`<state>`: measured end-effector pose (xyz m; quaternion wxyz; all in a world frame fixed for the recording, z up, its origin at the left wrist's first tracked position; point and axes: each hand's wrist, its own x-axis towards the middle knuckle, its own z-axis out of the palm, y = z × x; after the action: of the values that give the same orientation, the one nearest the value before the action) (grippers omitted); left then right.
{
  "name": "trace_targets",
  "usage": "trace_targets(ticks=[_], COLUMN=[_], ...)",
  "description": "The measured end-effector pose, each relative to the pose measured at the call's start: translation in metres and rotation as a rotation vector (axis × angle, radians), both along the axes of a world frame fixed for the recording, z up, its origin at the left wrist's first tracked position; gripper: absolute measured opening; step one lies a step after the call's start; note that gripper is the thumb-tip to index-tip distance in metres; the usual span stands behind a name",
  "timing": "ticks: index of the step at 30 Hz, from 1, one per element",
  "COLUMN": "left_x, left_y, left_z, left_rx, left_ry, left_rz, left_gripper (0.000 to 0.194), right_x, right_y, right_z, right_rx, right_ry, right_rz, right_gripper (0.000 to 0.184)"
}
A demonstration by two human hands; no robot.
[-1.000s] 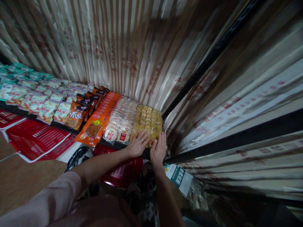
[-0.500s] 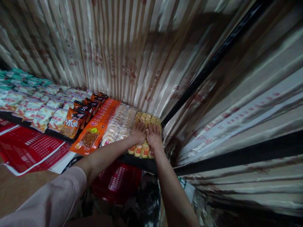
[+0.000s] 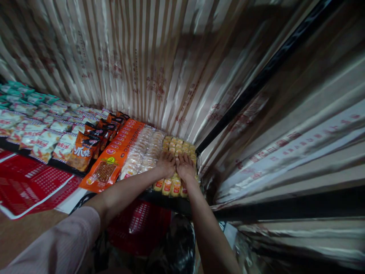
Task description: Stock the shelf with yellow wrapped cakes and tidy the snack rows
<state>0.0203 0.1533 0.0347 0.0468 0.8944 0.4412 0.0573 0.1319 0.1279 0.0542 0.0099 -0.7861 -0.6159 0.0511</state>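
My left hand (image 3: 167, 164) and my right hand (image 3: 184, 166) lie side by side, palms down, on rows of small yellow wrapped snack packs (image 3: 176, 186) at the right end of a low black shelf (image 3: 168, 201). The fingers of both hands are stretched toward the back, and neither hand is closed round a pack. Just left of the yellow packs are rows of pale, round snacks in clear wrappers (image 3: 144, 146). Beyond those, overlapping orange packets of thin brown sticks (image 3: 105, 169) form a long row.
Farther left stand orange-and-black snack bags (image 3: 84, 150), white bags (image 3: 42, 144) and green bags (image 3: 25, 91). Red plastic baskets (image 3: 34, 182) sit below the shelf's front. Printed plastic sheeting (image 3: 154, 57) rises behind, with a slanting black pole (image 3: 242, 101) at the right.
Both hands stay on the yellow packs, lying slightly lower in the picture. The camera view has shifted a little. Nothing has been visibly picked up.
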Motion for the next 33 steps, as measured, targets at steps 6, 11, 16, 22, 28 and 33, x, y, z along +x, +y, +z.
trace_targets(ticks=[6, 11, 16, 22, 28, 33], left_x=[0.005, 0.012, 0.018, 0.018, 0.017, 0.021], left_y=[0.015, 0.036, 0.047, 0.046, 0.052, 0.069], left_z=[0.015, 0.02, 0.015, 0.009, 0.014, 0.016], left_rx=[-0.057, -0.081, -0.096, -0.094, -0.043, 0.039], left_ry=[0.011, 0.027, 0.032, 0.029, -0.012, -0.055], left_rz=[0.085, 0.112, 0.071, 0.021, 0.031, 0.089], left_gripper=[0.054, 0.054, 0.052, 0.05, 0.05, 0.051], right_x=[0.001, 0.007, 0.013, 0.015, 0.017, 0.025], right_y=[0.011, 0.027, 0.039, 0.041, 0.049, 0.063], right_z=[0.011, 0.01, 0.005, -0.008, -0.006, 0.0], right_rx=[0.069, 0.009, -0.034, 0.002, 0.051, 0.091], right_ry=[-0.021, -0.051, -0.055, -0.097, -0.073, -0.066], right_rz=[-0.021, -0.023, -0.015, 0.007, -0.025, -0.027], right_gripper=[0.054, 0.054, 0.054, 0.054, 0.055, 0.055])
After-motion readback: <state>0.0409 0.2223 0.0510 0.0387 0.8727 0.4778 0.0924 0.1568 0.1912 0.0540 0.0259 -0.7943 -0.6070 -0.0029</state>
